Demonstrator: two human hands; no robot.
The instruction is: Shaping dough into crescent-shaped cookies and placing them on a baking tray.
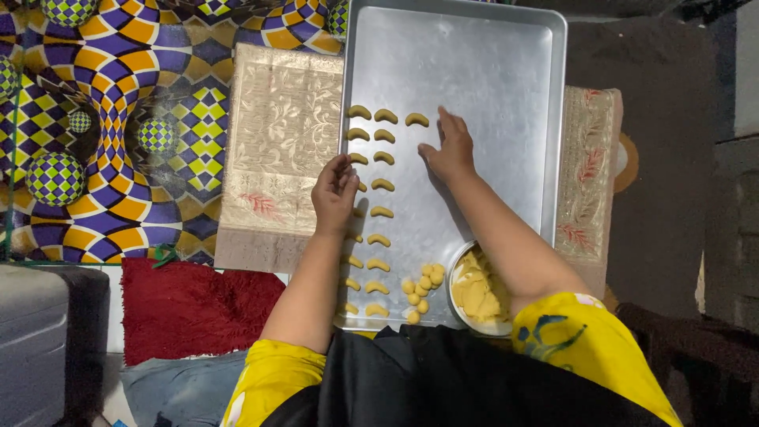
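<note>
Head | crescent dough piece (417,119) just beyond right hand (448,150) fingers (447,121)

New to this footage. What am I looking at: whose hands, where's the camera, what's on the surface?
One picture, from a camera worn on a person's head, looking straight down. No machine: two bare hands. A metal baking tray lies on a patterned cloth. On it are two columns of crescent-shaped dough pieces, a cluster of small dough balls and a bowl of dough. The left hand rests over the left column; whether it holds anything is unclear. The right hand lies flat, empty, near the newest crescent.
</note>
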